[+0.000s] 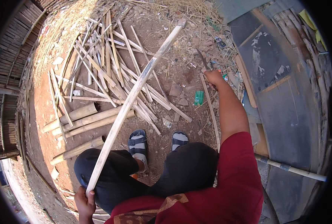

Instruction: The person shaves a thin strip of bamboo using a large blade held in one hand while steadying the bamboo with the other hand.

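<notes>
My left hand (85, 201) is closed round the lower end of a long split bamboo strip (128, 100). The strip slants up and away across my left knee, pale along most of its length with a darker patch and a joint at its far end. My right hand (213, 78) stretches forward on the right, its fingers wrapped round the handle of a knife (202, 58). The dark blade points away from me, apart from the strip. A thin bamboo strip (210, 104) runs beside that hand; whether the hand touches it I cannot tell.
A heap of split bamboo strips (98, 63) covers the ground ahead on the left. Several round bamboo poles (78, 116) lie nearer. A green wrapper (199, 98) is on the dirt. Dark panels (285, 108) border the right side, and a bamboo wall (9, 56) the left.
</notes>
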Action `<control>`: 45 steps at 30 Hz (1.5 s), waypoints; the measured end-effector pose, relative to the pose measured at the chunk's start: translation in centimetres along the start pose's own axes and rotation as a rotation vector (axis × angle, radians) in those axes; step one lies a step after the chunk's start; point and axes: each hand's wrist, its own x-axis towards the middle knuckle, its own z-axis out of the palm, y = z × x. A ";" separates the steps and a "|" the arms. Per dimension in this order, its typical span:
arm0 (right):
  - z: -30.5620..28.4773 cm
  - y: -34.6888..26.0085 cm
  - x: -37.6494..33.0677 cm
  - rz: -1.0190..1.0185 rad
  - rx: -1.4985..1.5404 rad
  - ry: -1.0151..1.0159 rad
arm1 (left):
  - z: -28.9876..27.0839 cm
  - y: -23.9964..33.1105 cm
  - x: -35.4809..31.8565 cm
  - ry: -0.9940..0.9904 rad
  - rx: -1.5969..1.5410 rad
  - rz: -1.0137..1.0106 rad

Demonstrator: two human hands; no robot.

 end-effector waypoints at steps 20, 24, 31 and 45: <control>3.0 17.7 -6.3 0.088 -0.469 -0.010 | 0.5 0.7 0.2 -0.014 -0.030 0.038; -0.9 13.3 -5.1 0.133 -0.559 -0.127 | 0.7 0.5 -0.6 -0.002 -0.031 0.021; -9.1 -0.5 -4.8 -0.074 -0.238 0.197 | 0.6 1.0 -0.2 -0.009 -0.022 -0.025; 0.8 14.0 -10.1 0.084 -0.661 0.055 | 0.5 0.8 -0.1 -0.032 -0.062 0.001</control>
